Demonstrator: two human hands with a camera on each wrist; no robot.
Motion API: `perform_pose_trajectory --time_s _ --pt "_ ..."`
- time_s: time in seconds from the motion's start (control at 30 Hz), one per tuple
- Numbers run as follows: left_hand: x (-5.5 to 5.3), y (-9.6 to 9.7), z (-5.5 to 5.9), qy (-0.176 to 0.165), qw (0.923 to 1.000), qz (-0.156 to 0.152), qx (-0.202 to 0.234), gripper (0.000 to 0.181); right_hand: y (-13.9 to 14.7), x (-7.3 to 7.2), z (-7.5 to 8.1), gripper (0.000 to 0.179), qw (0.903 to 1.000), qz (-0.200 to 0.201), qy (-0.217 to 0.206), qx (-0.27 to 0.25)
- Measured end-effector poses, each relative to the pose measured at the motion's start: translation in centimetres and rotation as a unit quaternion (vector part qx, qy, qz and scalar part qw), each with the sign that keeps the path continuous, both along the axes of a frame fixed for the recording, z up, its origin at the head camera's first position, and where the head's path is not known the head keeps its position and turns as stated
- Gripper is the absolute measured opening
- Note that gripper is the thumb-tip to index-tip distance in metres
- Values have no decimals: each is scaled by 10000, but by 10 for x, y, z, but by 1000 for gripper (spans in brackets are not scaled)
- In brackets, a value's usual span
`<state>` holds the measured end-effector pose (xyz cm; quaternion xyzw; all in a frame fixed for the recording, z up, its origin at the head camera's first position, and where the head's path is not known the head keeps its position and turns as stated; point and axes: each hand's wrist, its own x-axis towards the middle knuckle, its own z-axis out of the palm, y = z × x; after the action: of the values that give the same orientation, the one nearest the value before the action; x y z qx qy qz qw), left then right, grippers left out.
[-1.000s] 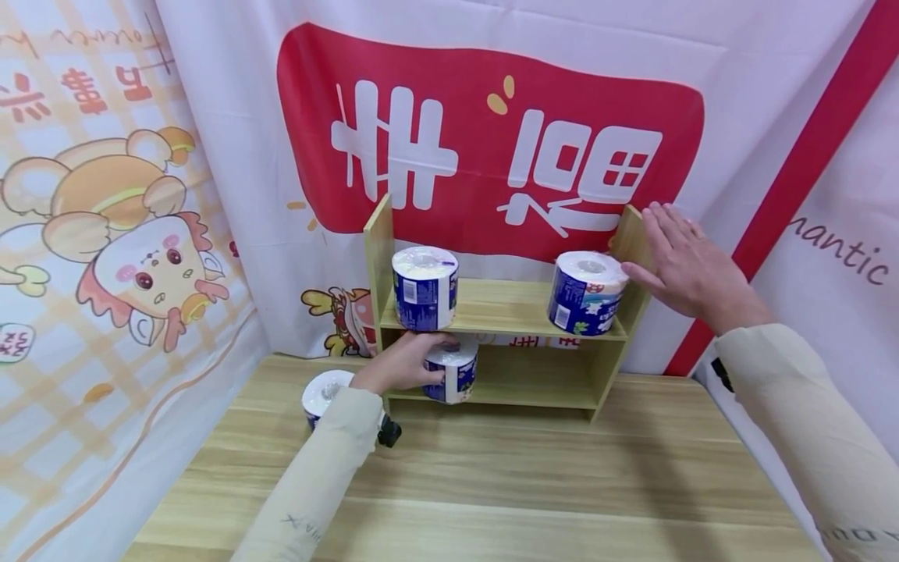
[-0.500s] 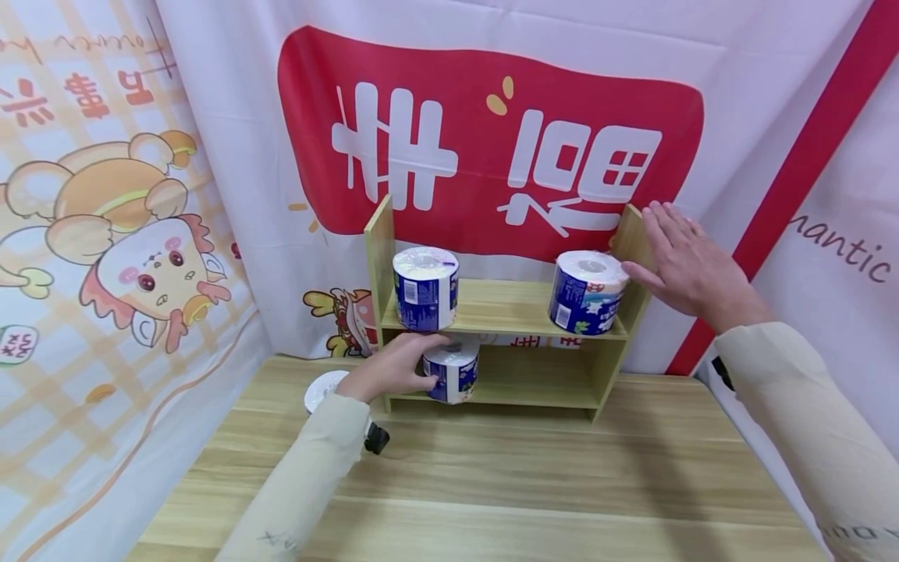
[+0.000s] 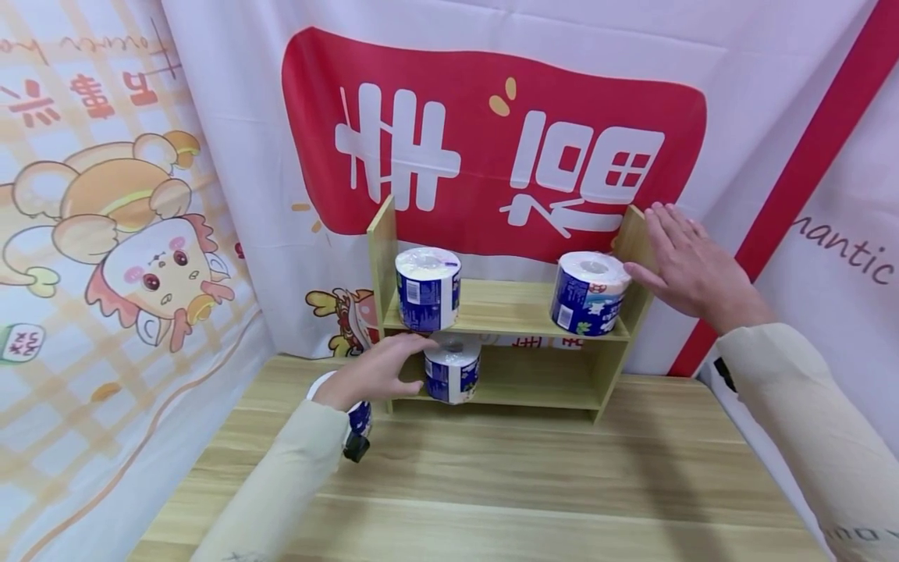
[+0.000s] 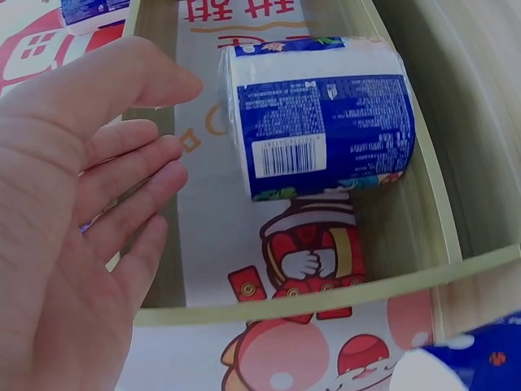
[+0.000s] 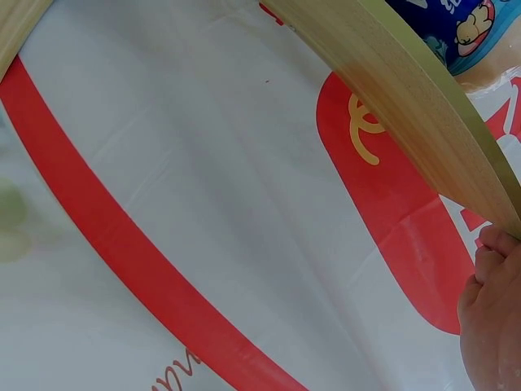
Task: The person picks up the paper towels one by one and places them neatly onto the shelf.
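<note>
A toilet paper roll in blue and white wrap (image 3: 452, 378) stands on the lower board of a small wooden shelf (image 3: 507, 306), near its left side. My left hand (image 3: 374, 371) is just left of this roll, apart from it. In the left wrist view, the fingers of the left hand (image 4: 98, 187) are spread loosely with nothing between them, and the roll (image 4: 326, 122) shows a barcode. My right hand (image 3: 698, 273) rests with straight fingers against the shelf's right side panel (image 5: 423, 106). Two more rolls stand on the upper board, one left (image 3: 428, 293) and one right (image 3: 590, 297).
Another roll (image 3: 360, 420) stands on the wooden table (image 3: 492, 484) left of the shelf, partly hidden behind my left wrist. A printed cloth (image 3: 485, 140) hangs right behind the shelf. More cloth (image 3: 133, 234) closes off the left side.
My left hand has let go of the roll on the lower board and drawn back to the left. That roll has stayed in place. The right hand has hardly moved.
</note>
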<state>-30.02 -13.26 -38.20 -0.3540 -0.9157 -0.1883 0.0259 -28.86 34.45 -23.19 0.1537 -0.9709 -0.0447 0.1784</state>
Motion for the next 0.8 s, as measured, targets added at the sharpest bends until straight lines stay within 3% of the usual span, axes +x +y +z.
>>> perform_pose_trajectory --time_s 0.3,0.67,0.8 --pt "15 -16 7 -90 9997 212 -43 67 1 0 1 101 10000 -26 -31 4" --pt "31 -39 14 394 9992 71 -20 64 1 1 1 101 10000 6 -48 11" --pt "35 -48 16 325 9992 202 -114 63 1 1 1 101 10000 14 -46 29"
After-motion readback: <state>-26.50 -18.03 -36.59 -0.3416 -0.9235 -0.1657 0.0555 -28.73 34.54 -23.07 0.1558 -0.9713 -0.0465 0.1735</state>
